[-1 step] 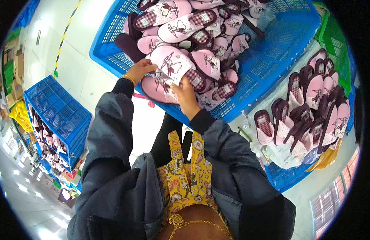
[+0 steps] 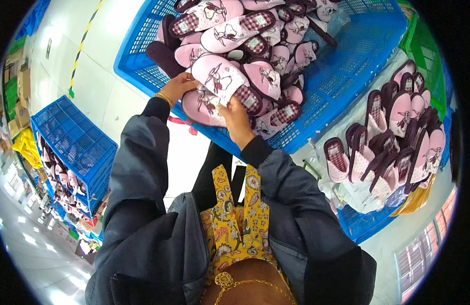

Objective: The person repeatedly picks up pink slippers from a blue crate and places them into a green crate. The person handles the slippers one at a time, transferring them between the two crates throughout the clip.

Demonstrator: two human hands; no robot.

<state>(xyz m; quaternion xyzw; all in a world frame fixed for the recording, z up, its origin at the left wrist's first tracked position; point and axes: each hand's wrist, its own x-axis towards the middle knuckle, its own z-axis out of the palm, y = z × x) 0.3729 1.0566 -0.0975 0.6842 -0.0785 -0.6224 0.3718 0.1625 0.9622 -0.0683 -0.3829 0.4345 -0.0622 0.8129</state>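
Observation:
A pink slipper (image 2: 222, 76) with a cartoon print and a checked insole lies over the near edge of a slipper pile. My left hand (image 2: 175, 89) is closed at its left side, fingertips on the edge. Below it sits a second pink slipper (image 2: 200, 113) with a dark rim, partly covered. My right hand (image 2: 238, 124) is pinched at the near side of the upper slipper, thumb and forefinger together where the two slippers meet. What lies between those fingertips is hard to make out. The pile fills the left part of a large blue plastic crate (image 2: 326, 96).
On the right, several slippers (image 2: 398, 119) stand upright on plastic sheeting over another blue crate (image 2: 364, 226). A green crate (image 2: 426, 61) stands behind them. To my left is a blue crate (image 2: 75, 134) with slippers by its side. Striped tape (image 2: 82, 46) runs along the floor.
The lower slipper has shifted slightly to the right and away from me under the upper one. Both hands keep nearly the same place.

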